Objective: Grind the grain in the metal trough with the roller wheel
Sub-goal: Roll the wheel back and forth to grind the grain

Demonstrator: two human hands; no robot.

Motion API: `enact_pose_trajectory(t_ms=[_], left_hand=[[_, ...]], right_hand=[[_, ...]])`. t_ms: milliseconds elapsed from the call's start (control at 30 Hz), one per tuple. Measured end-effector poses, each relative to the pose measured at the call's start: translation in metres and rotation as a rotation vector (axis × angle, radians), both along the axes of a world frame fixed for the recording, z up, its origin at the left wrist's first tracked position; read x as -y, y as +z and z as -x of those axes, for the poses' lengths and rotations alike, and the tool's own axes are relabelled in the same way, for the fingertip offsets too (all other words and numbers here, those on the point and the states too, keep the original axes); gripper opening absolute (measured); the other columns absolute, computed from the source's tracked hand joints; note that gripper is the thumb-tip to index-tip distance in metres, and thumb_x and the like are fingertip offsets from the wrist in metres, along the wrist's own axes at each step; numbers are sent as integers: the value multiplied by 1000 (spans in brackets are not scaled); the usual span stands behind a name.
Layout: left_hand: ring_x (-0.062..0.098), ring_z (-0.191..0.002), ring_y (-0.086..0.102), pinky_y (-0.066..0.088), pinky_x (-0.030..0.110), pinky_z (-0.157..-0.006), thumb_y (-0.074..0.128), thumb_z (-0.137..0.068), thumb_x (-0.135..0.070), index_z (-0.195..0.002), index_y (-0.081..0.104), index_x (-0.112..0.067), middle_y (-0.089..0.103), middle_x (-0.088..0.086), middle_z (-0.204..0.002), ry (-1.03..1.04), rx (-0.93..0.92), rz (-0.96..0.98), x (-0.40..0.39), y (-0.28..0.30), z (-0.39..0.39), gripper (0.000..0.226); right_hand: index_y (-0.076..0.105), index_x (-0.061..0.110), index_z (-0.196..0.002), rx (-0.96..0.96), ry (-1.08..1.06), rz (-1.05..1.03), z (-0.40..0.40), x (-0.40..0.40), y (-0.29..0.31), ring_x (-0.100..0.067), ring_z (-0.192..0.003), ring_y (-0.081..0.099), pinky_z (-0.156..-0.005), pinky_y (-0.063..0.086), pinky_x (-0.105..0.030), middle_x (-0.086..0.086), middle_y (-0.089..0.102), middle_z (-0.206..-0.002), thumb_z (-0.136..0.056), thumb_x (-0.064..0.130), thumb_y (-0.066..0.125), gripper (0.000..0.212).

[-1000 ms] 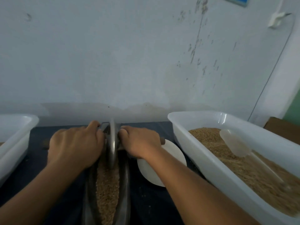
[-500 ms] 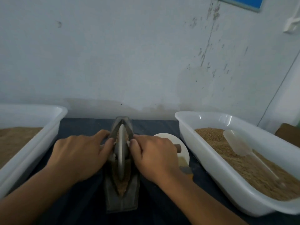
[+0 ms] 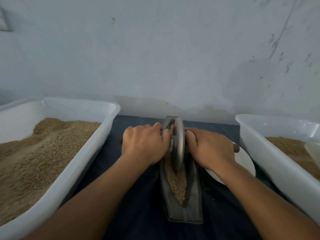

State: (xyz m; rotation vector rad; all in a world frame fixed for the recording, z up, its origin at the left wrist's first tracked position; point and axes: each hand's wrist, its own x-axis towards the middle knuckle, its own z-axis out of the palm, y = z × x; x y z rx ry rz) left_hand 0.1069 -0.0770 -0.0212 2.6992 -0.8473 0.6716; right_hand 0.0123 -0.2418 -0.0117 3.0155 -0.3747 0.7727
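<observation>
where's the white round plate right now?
Head view, right of centre: the white round plate lies on the dark table, partly under the right hand, between the grey metal trough and the right white plastic tub.

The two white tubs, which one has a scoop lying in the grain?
The white tub on the right: a pale scoop lies on its grain at the picture's edge. The left tub holds only heaped grain.
</observation>
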Motion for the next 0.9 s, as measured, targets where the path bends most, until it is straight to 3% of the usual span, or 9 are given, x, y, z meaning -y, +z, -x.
enact_pose_trajectory(t_ms=[200, 333, 433, 533, 667, 733, 800, 900], left_hand=[[22, -72, 52, 36, 38, -66, 17, -93, -48, -100, 57, -27, 65, 0, -86, -13, 49, 36, 22, 6, -32, 46], [21, -75, 52, 35, 38, -65, 19, -93, -50, -111, 58, -29, 66, 0, -91, -3, 49, 52, 31, 10, -46, 49], [20, -70, 49, 31, 36, -62, 16, -91, -52, -109, 58, -31, 65, -2, -86, 21, 50, 62, 29, 7, -47, 51], [16, -58, 43, 24, 32, -52, 13, -90, -51, -97, 55, -30, 53, -4, -70, 56, 10, 51, 24, 6, -40, 47], [22, -60, 48, 40, 35, -58, 12, -92, -49, -83, 50, -27, 55, 1, -71, 65, -14, 22, 18, 7, -22, 44], [18, -54, 45, 35, 32, -53, 11, -92, -49, -79, 48, -27, 51, -1, -63, 58, 53, 6, 15, 8, -9, 45], [15, -49, 40, 23, 30, -49, 12, -93, -48, -83, 48, -27, 46, -4, -58, 48, 116, -20, 10, 10, 2, 43], [15, -47, 38, 21, 30, -47, 15, -97, -48, -107, 52, -27, 44, -4, -56, 54, 128, -24, -1, 7, 16, 44]], right_hand=[[57, 48, -124, -150, -73, -130, -38, 22, 10, -25, -98, 60, -64, 30, -36, 3, 69, -116, -100, 48, 18, 46], [59, 43, -122, -182, -94, -178, -55, 30, 15, -29, -104, 59, -69, 32, -38, 1, 67, -122, -99, 53, 19, 47], [62, 39, -111, -133, -96, -130, -58, 30, 12, -24, -81, 49, -58, 26, -34, 1, 68, -107, -98, 52, 17, 48], [62, 33, -94, -84, -85, -89, -53, 26, 10, -22, -71, 46, -53, 23, -30, 2, 62, -85, -98, 50, 18, 47], [54, 28, -71, -91, -109, -78, -39, 19, 8, -15, -61, 44, -53, 24, -30, 5, 52, -68, -98, 48, 19, 48], [54, 30, -72, -109, -130, -95, -26, 15, 5, -14, -60, 43, -52, 22, -30, 6, 51, -67, -99, 48, 17, 49], [56, 31, -78, -101, -138, -93, -11, 10, 1, -14, -60, 44, -52, 22, -28, 5, 51, -66, -101, 49, 14, 51], [55, 31, -77, -19, -95, -24, 9, -2, -3, -15, -57, 45, -53, 27, -31, 8, 48, -62, -101, 51, 11, 54]])
